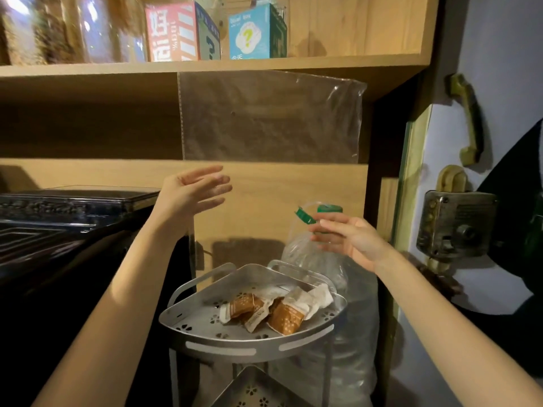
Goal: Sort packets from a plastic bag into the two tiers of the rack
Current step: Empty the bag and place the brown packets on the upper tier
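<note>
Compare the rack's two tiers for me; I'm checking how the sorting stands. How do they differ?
The upper tier holds a pile of brown and white packets; no packets show on the visible part of the lower tier. The upper tier shows whole, the lower only partly. Both are grey metal with flower-shaped holes.

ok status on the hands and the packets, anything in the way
Left hand and right hand open, holding nothing. Packets piled on rack top tier. Clear plastic bag loose above. Large bottle crowds rack's right.
</note>
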`<state>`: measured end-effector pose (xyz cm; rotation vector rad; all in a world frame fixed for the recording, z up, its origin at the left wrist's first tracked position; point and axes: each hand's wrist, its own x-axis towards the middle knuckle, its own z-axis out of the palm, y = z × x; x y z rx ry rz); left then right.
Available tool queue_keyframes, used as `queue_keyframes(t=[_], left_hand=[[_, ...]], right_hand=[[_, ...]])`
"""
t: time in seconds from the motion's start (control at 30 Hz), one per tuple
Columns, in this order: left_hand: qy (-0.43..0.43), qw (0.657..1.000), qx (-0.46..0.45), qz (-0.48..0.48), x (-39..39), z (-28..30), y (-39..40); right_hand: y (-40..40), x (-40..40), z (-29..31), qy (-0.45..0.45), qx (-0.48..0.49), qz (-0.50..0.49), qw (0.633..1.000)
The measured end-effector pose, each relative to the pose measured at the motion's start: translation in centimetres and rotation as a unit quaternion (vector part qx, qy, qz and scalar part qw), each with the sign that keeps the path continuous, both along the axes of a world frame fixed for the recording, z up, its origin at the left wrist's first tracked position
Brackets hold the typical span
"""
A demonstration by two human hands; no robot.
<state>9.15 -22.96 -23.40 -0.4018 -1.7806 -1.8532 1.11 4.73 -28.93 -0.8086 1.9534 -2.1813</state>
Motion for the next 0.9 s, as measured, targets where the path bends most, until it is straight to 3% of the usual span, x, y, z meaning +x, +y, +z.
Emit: queue_keyframes(t=[0.27, 0.5, 0.67, 0.9], left_hand=[[-0.028, 0.995, -0.092, -0.001, 0.7, 0.3, -0.7], [-0.054, 0.995, -0.065, -0.050, 1.8, 0.1, 0.1], [-0.059, 0.995, -0.011, -0.077, 3.0, -0.8, 0.8], [-0.048, 0.996, 0.034, -0.067, 3.7, -2.7, 1.7]], right_hand=[[1.1, 1.0, 2.6, -0.015, -0.055, -0.011, 0.998], [2.4, 2.9, 3.3, 0.012, -0.041, -0.018, 0.999], [2.9, 4.7, 3.5, 0.032, -0.091, -0.020, 0.995], [3.8, 6.9, 2.4, 0.074, -0.105, -0.117, 0.985]])
